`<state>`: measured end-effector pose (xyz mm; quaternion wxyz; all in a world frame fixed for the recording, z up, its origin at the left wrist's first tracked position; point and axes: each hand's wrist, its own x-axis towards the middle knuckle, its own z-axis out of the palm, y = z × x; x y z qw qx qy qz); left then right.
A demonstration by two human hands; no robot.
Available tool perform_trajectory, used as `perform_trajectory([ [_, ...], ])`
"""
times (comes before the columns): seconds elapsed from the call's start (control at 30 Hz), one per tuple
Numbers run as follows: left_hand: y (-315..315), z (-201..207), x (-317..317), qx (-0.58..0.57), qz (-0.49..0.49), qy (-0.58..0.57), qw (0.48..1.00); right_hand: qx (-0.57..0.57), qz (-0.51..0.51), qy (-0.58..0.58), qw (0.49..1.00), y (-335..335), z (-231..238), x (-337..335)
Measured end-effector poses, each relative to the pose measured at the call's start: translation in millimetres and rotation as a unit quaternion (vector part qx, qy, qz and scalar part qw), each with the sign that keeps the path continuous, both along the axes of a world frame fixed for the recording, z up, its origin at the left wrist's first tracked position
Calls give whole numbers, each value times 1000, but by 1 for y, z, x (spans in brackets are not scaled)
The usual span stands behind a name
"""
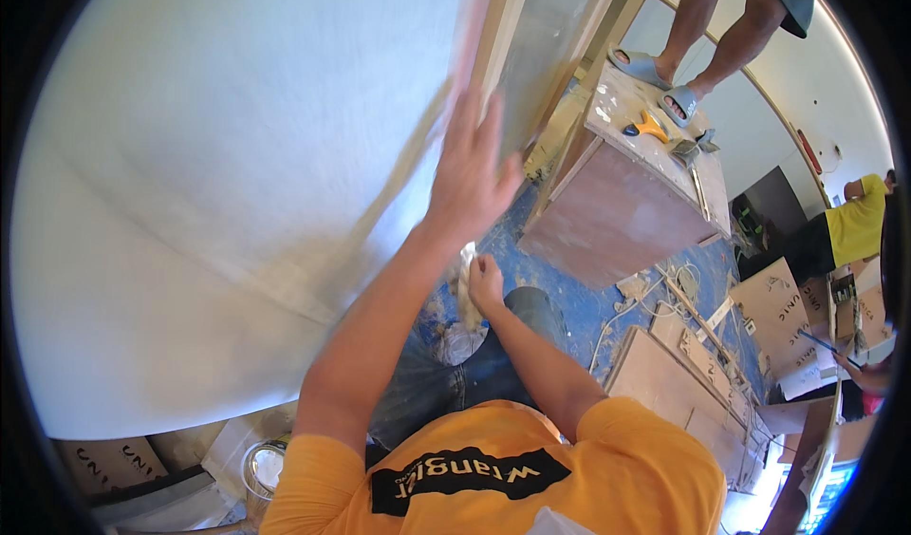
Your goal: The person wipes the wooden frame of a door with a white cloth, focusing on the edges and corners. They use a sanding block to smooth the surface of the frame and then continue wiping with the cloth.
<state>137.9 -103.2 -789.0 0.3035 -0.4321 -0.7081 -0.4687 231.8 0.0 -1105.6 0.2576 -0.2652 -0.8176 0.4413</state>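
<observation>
My left hand (470,169) lies flat with its fingers apart against the right edge of a large white panel (218,184) that fills the left of the view. It holds nothing. Lower down, my right hand (486,279) is closed on a crumpled white cloth (464,283), close to the panel's lower edge and above my knee in blue jeans (493,355). A glazed wooden door frame (541,51) stands just behind the panel's edge.
A plywood cabinet (617,212) stands to the right, with another person's feet in blue slippers (655,79) and a yellow scraper (648,127) on top. Blue floor sheeting (579,298), boards (683,374) and cables lie right. A person in yellow (854,226) is far right. An open tin (264,464) sits lower left.
</observation>
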Motion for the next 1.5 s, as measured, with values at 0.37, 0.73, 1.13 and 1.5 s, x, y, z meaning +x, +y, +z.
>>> perform_trajectory([
  [0.37, 113, 19, -1, 106, 132, -89, 982, -120, 89, -11, 989, 27, -81, 32],
  [0.73, 110, -209, 24, 72, 147, -365, 917, -672, 75, 168, 717, 124, 44, 92],
  [1.13, 107, -272, 5, 41, 161, -497, 852, -731, 105, 191, 646, 122, 61, 117],
  [1.5, 135, -97, 24, 169, 147, -418, 881, -730, 128, 161, 651, 127, 59, 104],
])
